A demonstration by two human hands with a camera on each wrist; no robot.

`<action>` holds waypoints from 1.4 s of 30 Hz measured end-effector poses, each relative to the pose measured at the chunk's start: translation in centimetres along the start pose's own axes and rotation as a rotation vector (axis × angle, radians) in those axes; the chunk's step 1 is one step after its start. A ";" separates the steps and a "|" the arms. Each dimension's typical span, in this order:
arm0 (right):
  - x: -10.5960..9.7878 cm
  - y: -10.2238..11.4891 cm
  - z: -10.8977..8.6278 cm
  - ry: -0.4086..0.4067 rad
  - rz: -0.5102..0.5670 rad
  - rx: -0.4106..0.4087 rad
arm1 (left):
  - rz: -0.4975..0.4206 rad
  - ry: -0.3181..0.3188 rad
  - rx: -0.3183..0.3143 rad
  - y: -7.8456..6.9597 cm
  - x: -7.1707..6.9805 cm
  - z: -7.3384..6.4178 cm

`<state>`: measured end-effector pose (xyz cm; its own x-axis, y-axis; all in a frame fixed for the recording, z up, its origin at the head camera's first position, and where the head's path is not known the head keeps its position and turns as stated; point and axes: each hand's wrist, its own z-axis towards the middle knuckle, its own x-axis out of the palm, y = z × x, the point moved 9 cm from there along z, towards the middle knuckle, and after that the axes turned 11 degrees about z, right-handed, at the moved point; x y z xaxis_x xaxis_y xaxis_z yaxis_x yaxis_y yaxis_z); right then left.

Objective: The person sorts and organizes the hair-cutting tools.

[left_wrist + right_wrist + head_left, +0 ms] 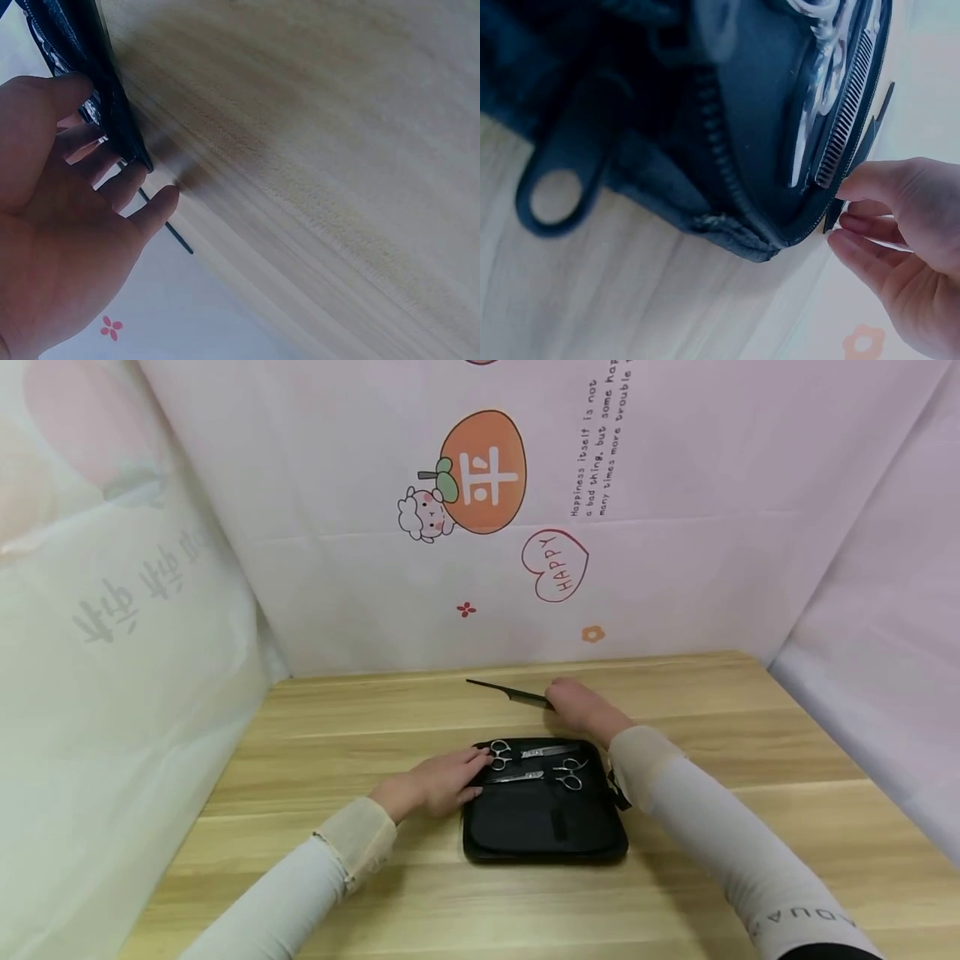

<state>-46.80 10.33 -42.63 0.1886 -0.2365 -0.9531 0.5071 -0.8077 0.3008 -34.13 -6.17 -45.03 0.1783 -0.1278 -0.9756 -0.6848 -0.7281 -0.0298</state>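
A black zip case (pixel 517 827) lies open on the table with two pairs of silver scissors in it. The upper pair, thinning scissors (pixel 534 752), has its finger rings at the left; the lower scissors (pixel 517 777) have theirs at the right. My left hand (pixel 444 781) rests at the case's left edge, fingers loosely bent and touching it. Beyond the case's far edge, my right hand (pixel 581 706) pinches a black tail comb (pixel 528 697) by its toothed end, the thin tail pointing left. In the right wrist view, thumb and fingers close on the comb (pixel 868 142).
A zip pull (pixel 555 199) hangs at the case's right side. The wooden table (pixel 352 718) ends at a printed cloth backdrop (pixel 360 602). More cloth (pixel 150 693) hangs along the left side.
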 end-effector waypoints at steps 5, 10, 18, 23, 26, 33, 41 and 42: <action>-0.1 0.5 0.2 -0.011 -0.021 -0.014 | -0.015 -0.004 -0.012 0.1 -0.1 -0.2; 0.1 0.7 0.5 0.016 -0.066 -0.042 | -0.011 0.001 -0.013 0.0 -0.1 -0.2; 0.1 1.0 -0.1 0.108 -0.008 -0.020 | -0.017 -0.001 -0.017 0.0 0.3 0.0; 0.1 1.3 -0.6 0.142 0.039 -0.031 | -0.013 0.003 -0.020 -0.1 0.0 -0.1; 0.3 1.6 -0.9 0.154 0.043 -0.071 | -0.015 -0.003 -0.014 -0.1 -0.1 -0.2; 0.4 1.8 -2.5 0.144 0.040 -0.142 | -0.053 -0.016 -0.004 0.1 -0.3 0.1; -0.4 2.7 -4.8 0.107 0.017 -0.200 | -0.057 -0.110 -0.015 0.5 -1.4 0.2; -0.5 2.8 -5.1 0.098 0.009 -0.209 | -0.053 -0.148 -0.015 0.6 -1.8 0.2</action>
<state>-41.21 10.90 -41.11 0.2694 -0.1813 -0.9458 0.6662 -0.6740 0.3190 -34.96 -6.24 -43.30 0.1074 0.0109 -0.9942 -0.6662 -0.7415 -0.0801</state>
